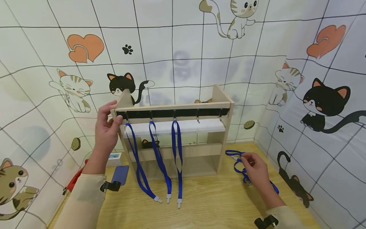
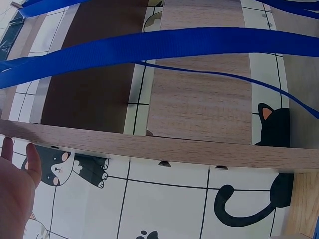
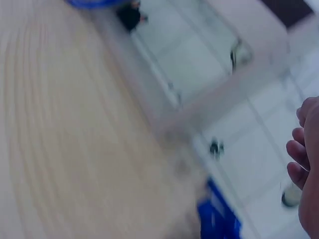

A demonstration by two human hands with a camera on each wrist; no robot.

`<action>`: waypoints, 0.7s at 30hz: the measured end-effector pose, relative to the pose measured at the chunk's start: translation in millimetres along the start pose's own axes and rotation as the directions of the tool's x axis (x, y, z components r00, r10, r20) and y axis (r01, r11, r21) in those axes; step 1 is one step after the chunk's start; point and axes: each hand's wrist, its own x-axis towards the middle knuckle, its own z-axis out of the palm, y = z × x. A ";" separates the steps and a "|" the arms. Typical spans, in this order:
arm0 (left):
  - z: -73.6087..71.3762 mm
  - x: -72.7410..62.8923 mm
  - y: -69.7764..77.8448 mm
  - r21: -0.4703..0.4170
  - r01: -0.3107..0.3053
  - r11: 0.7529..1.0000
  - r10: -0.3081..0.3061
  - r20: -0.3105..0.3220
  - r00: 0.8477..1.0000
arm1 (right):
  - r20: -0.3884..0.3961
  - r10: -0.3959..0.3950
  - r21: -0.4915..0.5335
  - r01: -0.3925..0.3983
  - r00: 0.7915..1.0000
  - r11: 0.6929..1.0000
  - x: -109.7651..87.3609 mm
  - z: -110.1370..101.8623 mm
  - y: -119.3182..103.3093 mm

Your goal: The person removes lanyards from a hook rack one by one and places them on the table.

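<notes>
At the wooden rack's [image 1: 197,150] upper left corner, your left hand [image 1: 107,132] grips the side panel, thumb in front. Left of the rack, near its base, sit a small box [image 1: 114,160] and a blue card [image 1: 120,175]; the box's printing is too small to read. On the rack's front, counting from the left, the first lanyard [image 1: 138,162], second lanyard [image 1: 163,167] and third lanyard [image 1: 180,181] hang from its hooks. The fourth hook [image 1: 198,120] and fifth hook [image 1: 220,118] are bare, so the work looks a bit over half done. Right of the rack lies loose blue lanyard [image 1: 244,172], perhaps more than one; your right hand [image 1: 255,167] is over it, fingers bent, but you can't tell whether they pinch it. No brand or writing is legible anywhere.
</notes>
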 end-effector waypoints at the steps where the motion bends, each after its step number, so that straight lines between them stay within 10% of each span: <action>1: -0.1 0.1 0.0 0.006 -0.001 1.000 0.001 0.002 1.000 | 0.003 -0.025 0.019 0.024 1.000 1.000 0.5 5.2 -9.5; 12: -1.1 0.5 -1.8 0.009 -0.011 1.000 0.011 0.007 1.000 | -0.045 -0.383 0.217 0.383 0.923 0.898 8.4 63.8 -102.0; 21: -1.6 0.8 -2.5 0.028 -0.007 1.000 0.007 0.006 1.000 | 0.054 -0.478 0.260 0.450 0.877 0.855 -0.5 100.4 -146.2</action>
